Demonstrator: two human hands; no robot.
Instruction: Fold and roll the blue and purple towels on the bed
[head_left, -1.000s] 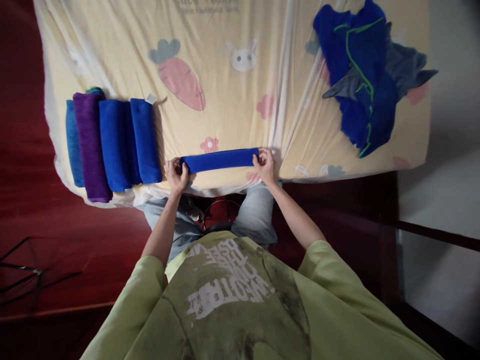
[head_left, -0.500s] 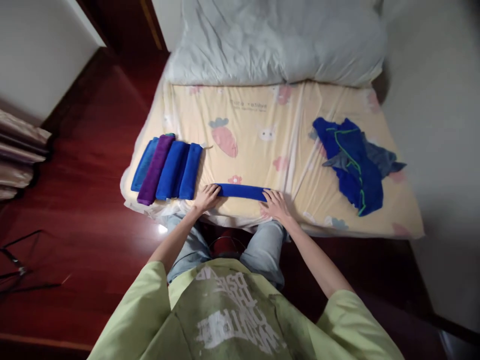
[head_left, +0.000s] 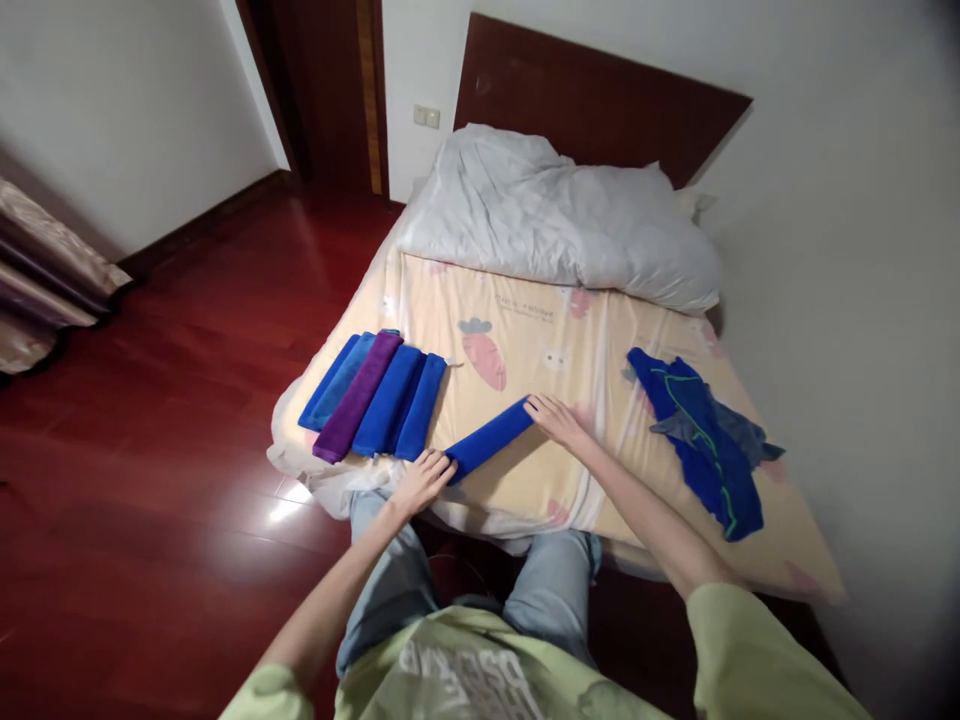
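Note:
A folded blue towel (head_left: 489, 441) lies as a long narrow strip on the yellow cartoon-print bed sheet (head_left: 525, 360), angled from near left to far right. My left hand (head_left: 424, 477) rests on its near end. My right hand (head_left: 553, 418) presses on its far end, fingers spread. To the left lies a row of folded towels (head_left: 375, 396), several blue and one purple, side by side near the bed's left edge.
A heap of unfolded blue and grey cloths (head_left: 701, 444) lies on the right part of the bed. A white quilt (head_left: 555, 215) is bunched at the headboard. Red wooden floor (head_left: 165, 420) is on the left, a curtain (head_left: 45, 290) at far left.
The camera has tilted up, showing the whole bed and room. The blue strip has been turned from crosswise to angled, its right end pushed further away, with both hands still on its ends.

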